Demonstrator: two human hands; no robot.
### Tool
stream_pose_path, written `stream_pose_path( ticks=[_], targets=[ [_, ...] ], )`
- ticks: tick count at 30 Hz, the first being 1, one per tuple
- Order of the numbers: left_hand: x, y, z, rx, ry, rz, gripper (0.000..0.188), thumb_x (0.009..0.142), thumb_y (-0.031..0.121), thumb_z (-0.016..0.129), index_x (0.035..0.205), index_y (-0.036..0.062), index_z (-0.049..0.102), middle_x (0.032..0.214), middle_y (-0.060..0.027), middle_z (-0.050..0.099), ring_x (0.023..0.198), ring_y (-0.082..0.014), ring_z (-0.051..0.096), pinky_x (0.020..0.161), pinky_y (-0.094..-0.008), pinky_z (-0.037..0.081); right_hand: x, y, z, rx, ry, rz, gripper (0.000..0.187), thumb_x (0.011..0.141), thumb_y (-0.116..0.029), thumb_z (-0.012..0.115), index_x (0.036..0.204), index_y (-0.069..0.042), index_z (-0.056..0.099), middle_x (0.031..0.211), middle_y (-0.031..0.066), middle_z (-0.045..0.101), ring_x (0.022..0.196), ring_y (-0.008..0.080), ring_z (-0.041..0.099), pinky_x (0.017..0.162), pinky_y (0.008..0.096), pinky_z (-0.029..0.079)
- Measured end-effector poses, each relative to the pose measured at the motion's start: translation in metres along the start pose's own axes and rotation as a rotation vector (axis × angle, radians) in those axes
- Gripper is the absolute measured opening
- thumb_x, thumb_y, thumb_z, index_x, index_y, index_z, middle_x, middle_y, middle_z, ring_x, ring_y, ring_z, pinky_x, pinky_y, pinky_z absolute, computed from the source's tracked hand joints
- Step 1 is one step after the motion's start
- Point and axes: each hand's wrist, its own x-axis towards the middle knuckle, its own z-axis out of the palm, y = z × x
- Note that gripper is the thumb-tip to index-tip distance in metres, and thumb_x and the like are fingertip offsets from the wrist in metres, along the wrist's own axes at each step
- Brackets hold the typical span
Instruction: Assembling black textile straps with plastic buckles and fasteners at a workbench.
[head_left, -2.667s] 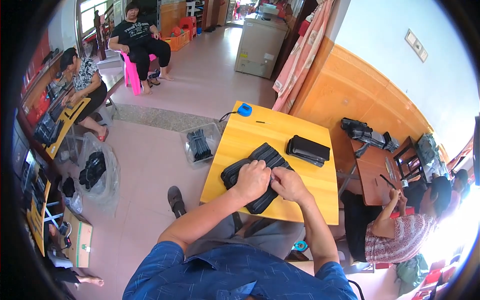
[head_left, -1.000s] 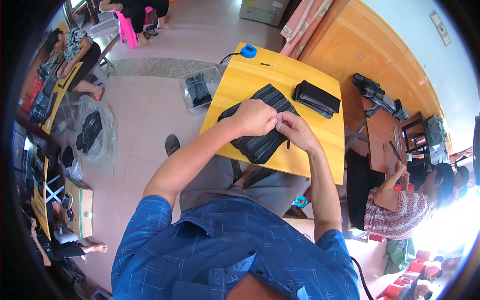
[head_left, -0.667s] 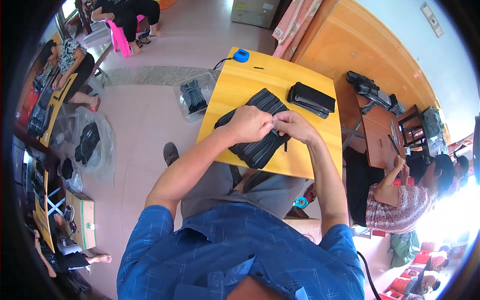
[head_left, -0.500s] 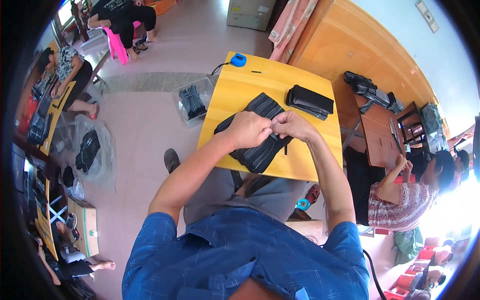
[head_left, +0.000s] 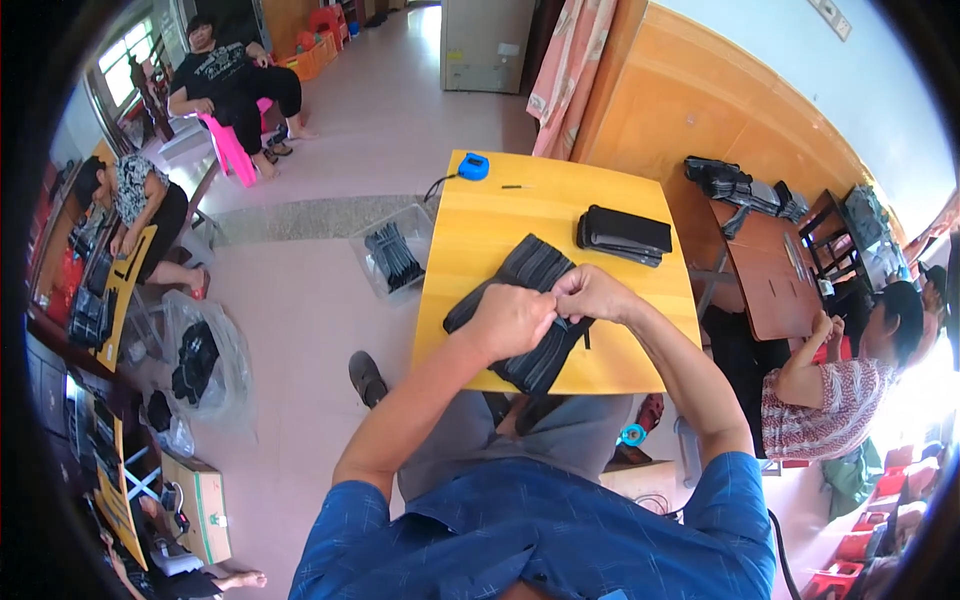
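Observation:
My left hand (head_left: 512,322) and my right hand (head_left: 594,296) meet fingertip to fingertip above a fanned pile of dark grey-black fabric pieces (head_left: 533,262) on the yellow table (head_left: 480,215). Both hands are closed, their fingers pinched together. Whatever is between the fingertips is too small or too hidden to name. Part of the pile is covered by my left hand and wrist. A neat stack of black flat pieces (head_left: 625,236) lies to the right, beyond my right hand.
Near the table's far left corner lies a blue tape measure (head_left: 473,166), with a thin dark tool (head_left: 516,187) beside it. A clear bin (head_left: 392,256) of dark bundles stands on the floor at left. At right, a co-worker (head_left: 822,405) sits by a brown table (head_left: 765,270).
The view has tilted, so the table and surroundings appear lower and slightly to the right. My hands stay pinched together over the same pile.

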Motion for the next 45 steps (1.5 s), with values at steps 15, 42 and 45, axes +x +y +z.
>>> stream_pose_path(
  ticks=[15,42,45],
  targets=[
    [0.019,-0.007,-0.031,-0.123,-0.061,-0.194,0.023,0.092,0.027,0.07,0.08,0.0075,0.065,0.072,-0.016,0.066,0.07,-0.0393,0.067,0.061,-0.0483,0.052,-0.021,0.008,0.022,-0.307,0.212,-0.245,0.01,0.085,-0.016,0.072,0.082,-0.006,0.071,0.067,0.0059,0.066,0.064,0.0181,0.065,0.063,0.0353,0.053],
    [0.164,-0.285,0.124,0.499,-0.246,-0.337,0.021,0.088,0.013,0.06,0.103,0.0027,0.071,0.104,-0.0182,0.073,0.095,-0.0379,0.072,0.079,-0.0519,0.059,-0.03,0.003,0.055,-0.46,0.501,-0.468,0.017,0.087,-0.019,0.073,0.088,-0.01,0.058,0.082,0.0098,0.059,0.069,0.031,0.067,0.059,0.0421,0.055],
    [0.164,-0.243,0.114,0.314,-0.203,-0.428,0.024,0.088,0.015,0.06,0.106,0.0008,0.068,0.104,-0.0217,0.073,0.097,-0.0376,0.073,0.083,-0.0508,0.059,-0.031,0.008,0.057,-0.514,0.544,-0.449,0.016,0.086,-0.014,0.074,0.088,-0.01,0.058,0.081,0.0091,0.058,0.068,0.0306,0.066,0.058,0.0408,0.054]
  ],
)
